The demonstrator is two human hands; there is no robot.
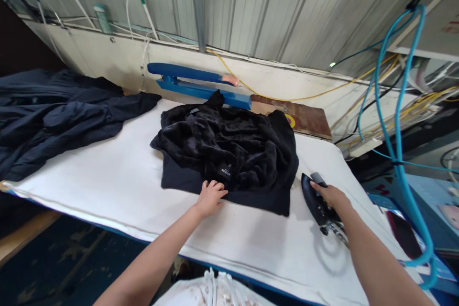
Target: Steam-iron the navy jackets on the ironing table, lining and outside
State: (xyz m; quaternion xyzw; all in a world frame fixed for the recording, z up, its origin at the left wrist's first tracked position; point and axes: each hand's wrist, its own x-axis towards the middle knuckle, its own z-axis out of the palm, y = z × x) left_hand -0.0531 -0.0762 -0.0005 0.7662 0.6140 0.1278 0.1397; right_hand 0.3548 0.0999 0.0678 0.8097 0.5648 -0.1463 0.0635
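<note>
A black garment with a plush lining and a small white-lettered label [229,148] lies spread on the white padded table [118,177]. My left hand [212,197] rests at its front edge, below the label, with curled fingers on the dark cloth; whether they pinch the edge is hard to make out. To the right of the garment, my right hand [332,197] is wrapped round the handle of a dark iron [312,203]. The iron's pointed tip faces away from me, a short distance from the garment's right side.
Dark navy garments [60,114] cover the table's left end. Behind the black garment stand a blue sleeve board [190,76] and a brown board [308,117]. A looped blue hose [401,153] hangs at the right, near a dark phone-like object [403,234]. Cables run along the wall.
</note>
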